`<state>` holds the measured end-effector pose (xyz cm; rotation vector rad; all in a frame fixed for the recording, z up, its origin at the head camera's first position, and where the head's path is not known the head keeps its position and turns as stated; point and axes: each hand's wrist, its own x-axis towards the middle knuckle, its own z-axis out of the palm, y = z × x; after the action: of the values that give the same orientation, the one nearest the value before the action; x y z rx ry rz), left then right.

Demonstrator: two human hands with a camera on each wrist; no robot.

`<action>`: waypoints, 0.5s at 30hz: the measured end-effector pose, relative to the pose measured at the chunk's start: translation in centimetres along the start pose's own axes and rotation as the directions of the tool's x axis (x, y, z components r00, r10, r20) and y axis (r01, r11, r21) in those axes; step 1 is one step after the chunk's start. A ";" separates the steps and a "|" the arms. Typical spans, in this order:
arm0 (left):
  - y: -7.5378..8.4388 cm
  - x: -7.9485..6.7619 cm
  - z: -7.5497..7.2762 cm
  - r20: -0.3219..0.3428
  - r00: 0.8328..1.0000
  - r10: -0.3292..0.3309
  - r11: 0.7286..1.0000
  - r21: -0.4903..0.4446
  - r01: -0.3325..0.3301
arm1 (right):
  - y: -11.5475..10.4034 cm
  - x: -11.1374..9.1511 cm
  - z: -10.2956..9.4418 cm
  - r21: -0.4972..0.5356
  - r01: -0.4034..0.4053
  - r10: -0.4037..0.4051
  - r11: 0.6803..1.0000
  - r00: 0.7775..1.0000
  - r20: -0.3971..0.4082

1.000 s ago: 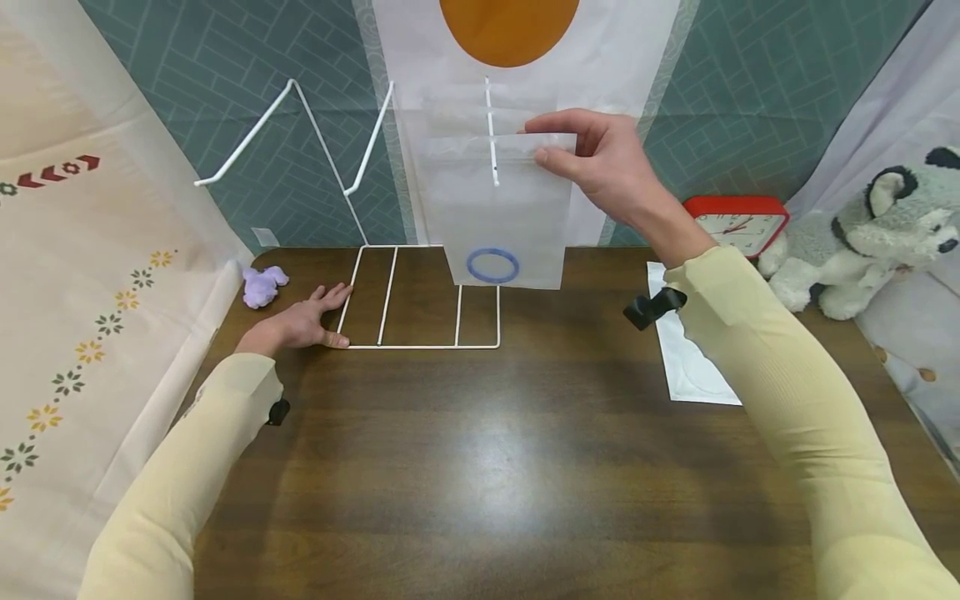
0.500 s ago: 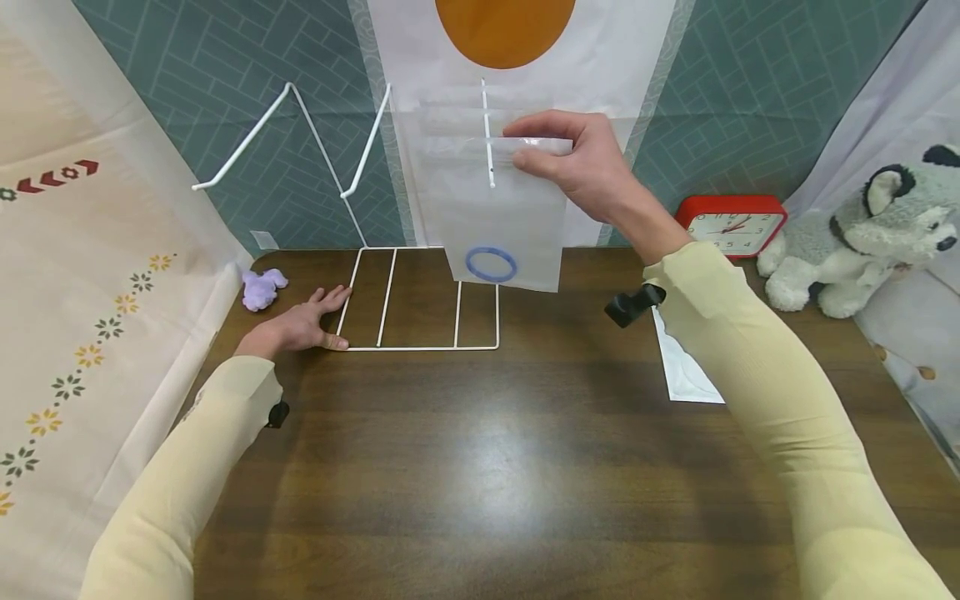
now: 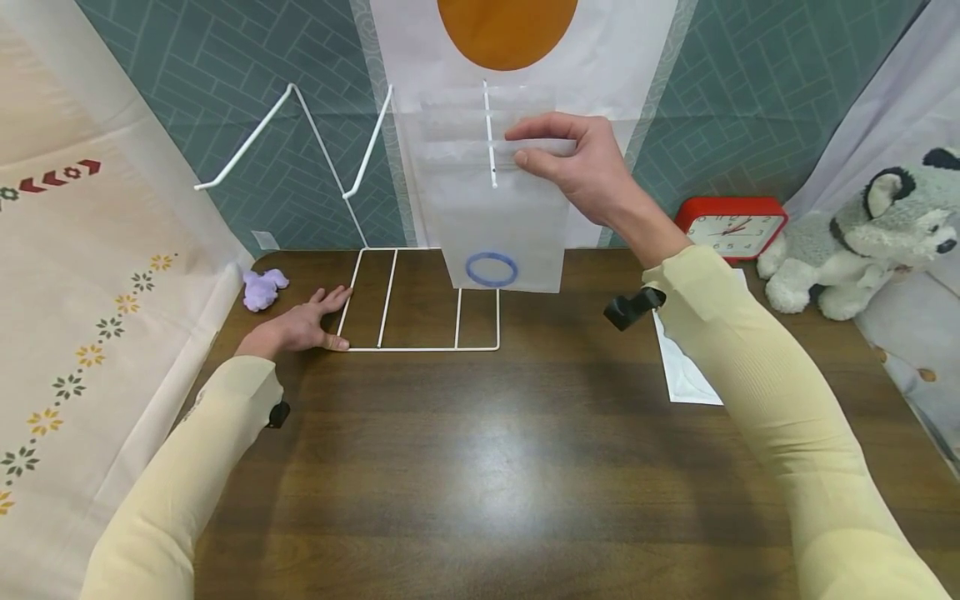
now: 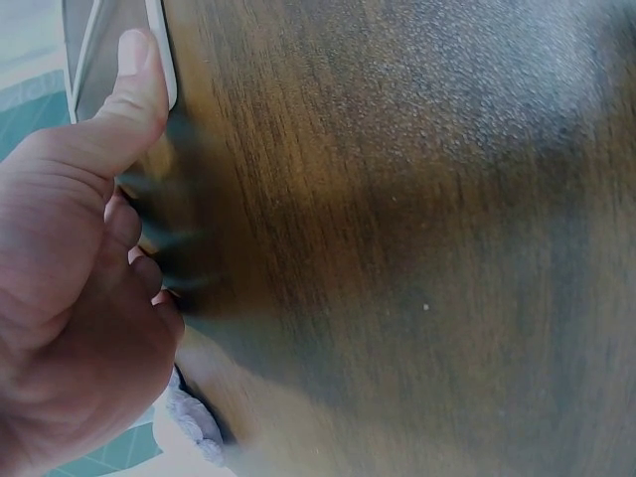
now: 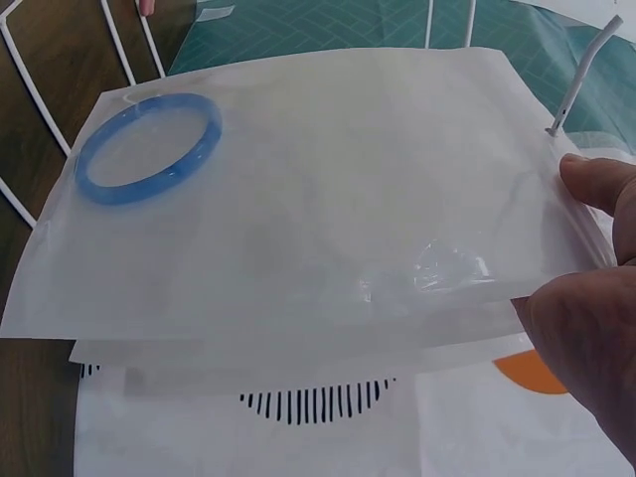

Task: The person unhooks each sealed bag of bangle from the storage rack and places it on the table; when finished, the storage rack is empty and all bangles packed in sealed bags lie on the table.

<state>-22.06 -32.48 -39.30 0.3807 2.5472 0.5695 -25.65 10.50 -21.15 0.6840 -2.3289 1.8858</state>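
My right hand point(image 3: 573, 162) pinches the top edge of a translucent white bag point(image 3: 498, 221) with a blue ring point(image 3: 491, 269) inside, at the tip of a peg of the white wire rack point(image 3: 423, 296). In the right wrist view the bag point(image 5: 298, 199) fills the frame, the ring point(image 5: 147, 147) lies at its far end, and my thumb and finger grip its top edge. More bags hang behind it. My left hand point(image 3: 300, 323) lies flat on the table, thumb on the rack's base corner point(image 4: 159, 70).
A purple small toy point(image 3: 262, 287) lies at the table's back left. A red clock point(image 3: 731, 223) and a plush husky point(image 3: 862, 237) stand at the back right. A flat white packet point(image 3: 686, 371) lies under my right forearm. Patterned cloth hangs at the left.
My right hand has shifted the bag slightly left and up along the peg. The left hand has stayed on the rack's base.
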 end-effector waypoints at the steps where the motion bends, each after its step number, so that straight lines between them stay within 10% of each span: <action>1: 0.0 0.0 0.1 0.001 1.000 0.001 1.000 0.001 -0.001 | 0.0 -0.1 0.0 -0.002 0.000 0.000 1.000 1.000 0.002; 15: -0.2 0.1 -0.1 0.003 1.000 0.014 1.000 0.004 -0.014 | -0.8 -1.6 -0.2 0.014 0.002 -0.002 1.000 1.000 0.000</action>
<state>-22.21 -32.60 -39.37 0.4012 2.5446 0.5690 -23.98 11.01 -20.91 0.6879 -2.3161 1.9034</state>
